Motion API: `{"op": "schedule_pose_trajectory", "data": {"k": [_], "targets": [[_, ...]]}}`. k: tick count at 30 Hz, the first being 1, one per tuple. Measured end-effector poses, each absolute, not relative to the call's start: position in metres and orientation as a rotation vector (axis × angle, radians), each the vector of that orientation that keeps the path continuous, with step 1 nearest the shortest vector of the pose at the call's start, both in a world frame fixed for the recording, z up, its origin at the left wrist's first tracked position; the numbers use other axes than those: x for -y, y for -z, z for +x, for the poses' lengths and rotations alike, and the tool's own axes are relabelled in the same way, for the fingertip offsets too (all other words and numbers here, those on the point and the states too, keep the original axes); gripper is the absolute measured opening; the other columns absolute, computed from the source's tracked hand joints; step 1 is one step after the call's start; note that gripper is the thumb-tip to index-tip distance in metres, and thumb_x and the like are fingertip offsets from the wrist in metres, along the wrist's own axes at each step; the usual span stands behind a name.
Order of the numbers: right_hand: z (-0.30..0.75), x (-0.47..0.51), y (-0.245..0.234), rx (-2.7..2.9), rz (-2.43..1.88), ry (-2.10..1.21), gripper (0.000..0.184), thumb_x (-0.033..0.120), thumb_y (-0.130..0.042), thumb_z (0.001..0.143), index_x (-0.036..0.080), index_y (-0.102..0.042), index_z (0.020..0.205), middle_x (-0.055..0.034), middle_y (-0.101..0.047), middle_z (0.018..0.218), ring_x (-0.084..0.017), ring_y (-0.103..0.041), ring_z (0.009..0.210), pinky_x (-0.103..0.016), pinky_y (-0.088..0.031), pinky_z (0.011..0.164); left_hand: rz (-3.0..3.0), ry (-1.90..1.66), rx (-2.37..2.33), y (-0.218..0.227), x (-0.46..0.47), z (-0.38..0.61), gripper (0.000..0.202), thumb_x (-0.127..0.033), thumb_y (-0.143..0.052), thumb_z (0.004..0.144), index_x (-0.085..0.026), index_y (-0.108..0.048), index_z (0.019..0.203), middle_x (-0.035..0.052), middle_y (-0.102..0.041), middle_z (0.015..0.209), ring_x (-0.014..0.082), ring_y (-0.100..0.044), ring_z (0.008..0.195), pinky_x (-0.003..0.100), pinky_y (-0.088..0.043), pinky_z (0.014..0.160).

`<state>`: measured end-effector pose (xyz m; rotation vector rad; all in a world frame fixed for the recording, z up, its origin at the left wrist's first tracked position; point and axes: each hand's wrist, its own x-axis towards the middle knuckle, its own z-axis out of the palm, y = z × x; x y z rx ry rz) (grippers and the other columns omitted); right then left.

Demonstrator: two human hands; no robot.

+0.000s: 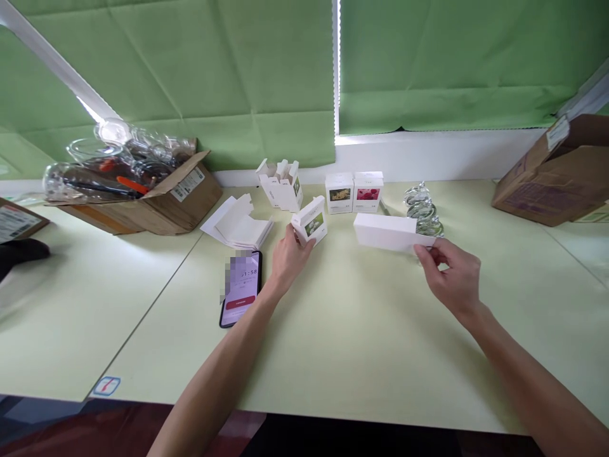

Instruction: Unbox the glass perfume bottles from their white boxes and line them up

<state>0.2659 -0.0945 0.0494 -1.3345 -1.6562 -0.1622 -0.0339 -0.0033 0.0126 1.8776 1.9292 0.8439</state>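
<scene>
White cardboard forms the small flower-print box (311, 222) engaged by the left hand (290, 257). The reference point for all positions is the smartphone (242, 289), which lies face up on the table (333, 355).

Left hand: positioned beyond the smartphone and to its right. The grip is clamped on the lower part of the flower-print box, thumb on the near side. The box is tilted, with its printed picture of white flowers on green facing the person; whether its base touches the table cannot be told.

Right hand (450, 273): positioned well to the right of the smartphone. The grip is pinched, thumb against fingers, on the right end of a long white carton piece (387, 233), which extends toward the left.

Surrounding items: a stack of flattened white cartons (240, 222) lies just beyond the smartphone. An open-topped white box (281, 190) stands farther beyond it, slightly right. A yellow-flower box (339, 195) and a red-flower box (368, 193) stand side by side beyond the smartphone and to its right. Shiny transparent items (423, 209), type unclear, lie farther right, partly hidden by the carton piece. A brown cardboard box (185, 203) sits beyond the smartphone to its left.
</scene>
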Motion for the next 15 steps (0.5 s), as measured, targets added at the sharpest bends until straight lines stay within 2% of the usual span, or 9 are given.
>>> {"op": "schedule_pose_trajectory", "data": {"k": [3,6,9,12,15], "targets": [[0.265,0.096,-0.048,1.656,-1.397,-0.120,0.026,0.040,-0.059,0.092,0.020,-0.063,0.076,0.0002,-0.058,0.055,-0.013,-0.049,0.047,-0.026,-0.039,0.045,1.875,-0.992,-1.856,-0.009,0.002,-0.034,0.074,-0.042,-0.068,0.085,-0.021,-0.033,0.147,0.0149,-0.067,0.123,0.0330,-0.067,0.110,0.045,-0.054,0.088],[0.262,0.097,-0.049,1.608,-1.404,-0.408,0.030,0.047,-0.059,0.090,0.019,-0.065,0.079,-0.0002,-0.060,0.058,-0.013,-0.049,0.051,-0.026,-0.037,0.046,1.999,-1.220,-1.845,-0.012,0.007,-0.032,0.092,-0.051,-0.067,0.085,-0.019,-0.016,0.155,0.0219,-0.047,0.147,0.0355,-0.048,0.136,0.050,-0.046,0.105],[0.259,0.098,-0.052,1.511,-1.381,-0.660,0.033,0.052,-0.062,0.088,0.019,-0.066,0.081,0.0015,-0.056,0.056,-0.012,-0.044,0.049,-0.025,-0.032,0.043,2.290,-1.423,-1.759,-0.022,0.019,-0.026,0.086,-0.052,-0.063,0.089,-0.021,-0.016,0.155,0.0209,-0.035,0.156,0.0348,-0.030,0.148,0.054,-0.030,0.118],[0.258,0.099,-0.057,1.391,-1.359,-0.931,0.038,0.056,-0.066,0.084,0.019,-0.066,0.084,0.0039,-0.051,0.053,-0.008,-0.031,0.043,-0.024,-0.022,0.039,2.653,-1.324,-1.429,-0.030,0.037,-0.013,0.082,-0.054,-0.063,0.089,-0.024,-0.023,0.153,0.0182,-0.040,0.154,0.0346,-0.032,0.148,0.056,-0.026,0.121],[0.258,0.100,-0.060,1.314,-1.330,-1.169,0.041,0.058,-0.070,0.080,0.018,-0.066,0.082,0.0042,-0.049,0.051,-0.007,-0.030,0.042,-0.023,-0.021,0.038,2.804,-1.033,-1.093,-0.033,0.055,0.004,0.096,-0.066,-0.066,0.081,-0.022,-0.022,0.154,0.0199,-0.035,0.157,0.0372,-0.031,0.148,0.056,-0.028,0.120]]}}
